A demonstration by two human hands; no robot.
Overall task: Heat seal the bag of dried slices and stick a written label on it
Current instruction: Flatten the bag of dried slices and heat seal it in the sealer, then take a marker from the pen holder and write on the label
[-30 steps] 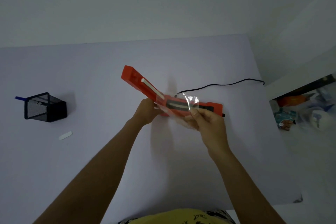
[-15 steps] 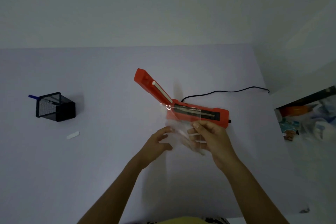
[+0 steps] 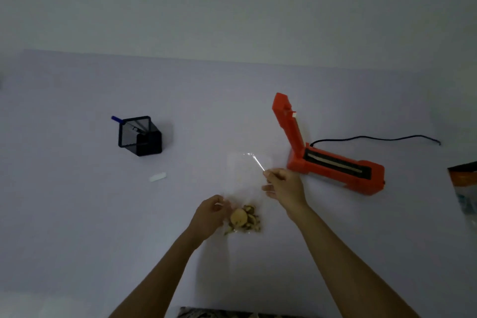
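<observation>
A clear plastic bag (image 3: 246, 175) lies flat on the white table, with brownish dried slices (image 3: 244, 219) bunched at its near end. My left hand (image 3: 209, 215) pinches the bag's left edge beside the slices. My right hand (image 3: 284, 186) pinches the bag's right edge near its top. The orange heat sealer (image 3: 333, 165) stands to the right of the bag with its lid raised and nothing on its sealing strip. A small white label (image 3: 157, 177) lies on the table to the left.
A black mesh pen holder (image 3: 140, 135) with a blue pen (image 3: 116, 119) stands at the left. The sealer's black cord (image 3: 374, 138) runs off to the right. Part of an orange packet (image 3: 463, 175) shows at the right edge.
Both hands drew the bag off the sealer's strip toward me and laid it on the table. The sealer's lid stays raised. The camera view shifted to the left.
</observation>
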